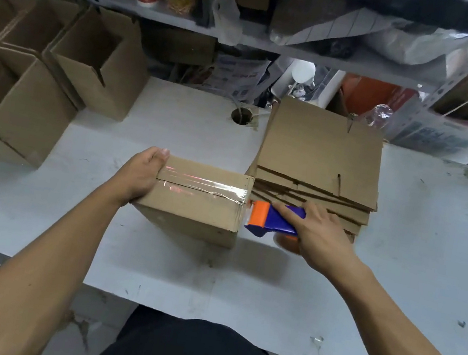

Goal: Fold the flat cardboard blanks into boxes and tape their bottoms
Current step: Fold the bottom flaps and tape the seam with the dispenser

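A folded cardboard box (189, 210) stands on the white table (268, 293) with its closed flaps facing up. A strip of clear tape (203, 186) runs along the seam to the box's right edge. My left hand (141, 175) grips the box's left end, fingers curled over the far edge. My right hand (315, 232) holds a blue and orange tape dispenser (272, 218) at the box's right side, its orange head against the edge. A stack of flat cardboard blanks (320, 158) lies just right of the box, behind the dispenser.
Several open folded boxes (41, 74) stand at the left of the table. A round cable hole (241, 116) sits in the tabletop behind the box. A cluttered metal shelf (251, 36) rises behind the table. The table's near edge runs in front of my body.
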